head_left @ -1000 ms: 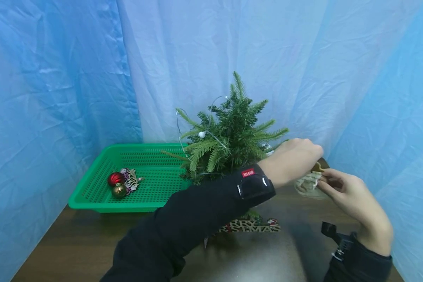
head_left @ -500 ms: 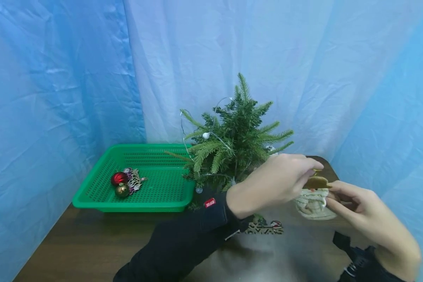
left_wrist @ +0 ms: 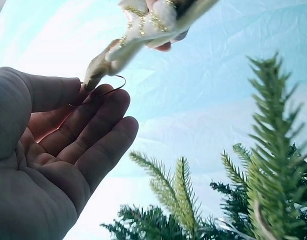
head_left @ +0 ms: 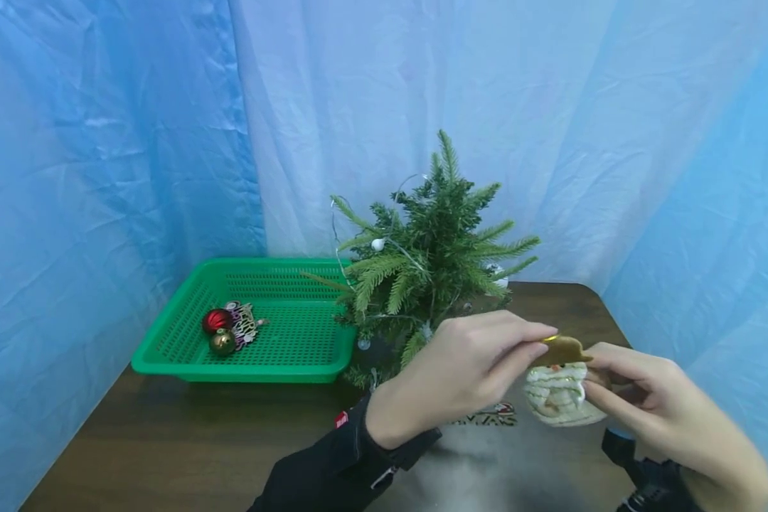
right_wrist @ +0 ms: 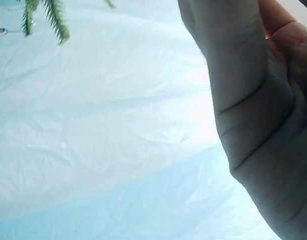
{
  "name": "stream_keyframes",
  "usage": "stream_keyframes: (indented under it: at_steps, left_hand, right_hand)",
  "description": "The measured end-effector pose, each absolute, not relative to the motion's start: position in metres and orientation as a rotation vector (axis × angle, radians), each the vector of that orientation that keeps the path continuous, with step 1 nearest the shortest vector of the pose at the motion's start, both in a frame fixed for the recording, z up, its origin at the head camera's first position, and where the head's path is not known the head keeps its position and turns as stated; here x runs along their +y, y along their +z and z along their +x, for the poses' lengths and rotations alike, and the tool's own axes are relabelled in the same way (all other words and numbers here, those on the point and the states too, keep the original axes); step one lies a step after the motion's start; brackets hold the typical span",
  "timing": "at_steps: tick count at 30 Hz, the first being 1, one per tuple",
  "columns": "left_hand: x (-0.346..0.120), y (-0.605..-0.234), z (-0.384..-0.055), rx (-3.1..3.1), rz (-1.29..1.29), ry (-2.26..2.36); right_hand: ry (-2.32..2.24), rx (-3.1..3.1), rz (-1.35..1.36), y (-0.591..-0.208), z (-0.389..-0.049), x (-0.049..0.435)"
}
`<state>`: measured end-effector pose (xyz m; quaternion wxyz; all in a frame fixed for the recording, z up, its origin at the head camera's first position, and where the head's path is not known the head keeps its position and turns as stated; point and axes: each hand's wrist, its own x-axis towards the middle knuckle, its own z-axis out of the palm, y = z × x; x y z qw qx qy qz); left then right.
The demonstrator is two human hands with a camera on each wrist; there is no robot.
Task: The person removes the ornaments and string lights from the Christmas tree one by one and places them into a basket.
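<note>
A plush ornament [head_left: 560,391], cream and white with gold trim and a brown-gold hat, hangs between my hands in front of the tree's right side. My left hand [head_left: 461,373] pinches its gold hanging cord [head_left: 550,338] at the hat's top. In the left wrist view, thumb and fingertips meet at the cord [left_wrist: 116,90], which bows out in a thin loop. My right hand [head_left: 662,398] grips the ornament's right side between thumb and fingers. The right wrist view shows the right palm [right_wrist: 263,105], with the ornament out of that frame. A small artificial Christmas tree [head_left: 435,249] stands behind the left hand.
Left of the tree is a green basket [head_left: 243,370] holding a red bauble [head_left: 217,321], a gold bauble [head_left: 222,343] and a lettered ornament [head_left: 244,323]. A wired light bulb [head_left: 377,244] sits on the branches. A lettered wooden sign [head_left: 493,418] is partly hidden behind my left hand.
Both hands have come down and nearer with the ornament, and the left hand has drawn back leftward to the cord. More of the ornament's hat and front shows now.
</note>
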<state>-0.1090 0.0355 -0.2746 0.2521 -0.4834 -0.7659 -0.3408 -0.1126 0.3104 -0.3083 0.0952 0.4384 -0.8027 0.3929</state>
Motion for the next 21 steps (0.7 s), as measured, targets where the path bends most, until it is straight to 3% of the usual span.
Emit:
stream_keyframes:
  at_steps: [21]
  left_hand:
    - [-0.013, -0.297, -0.097, -2.040, -1.282, -1.114]
  right_hand:
    - [1.188, -2.292, 1.502, -0.305, -0.109, 0.272]
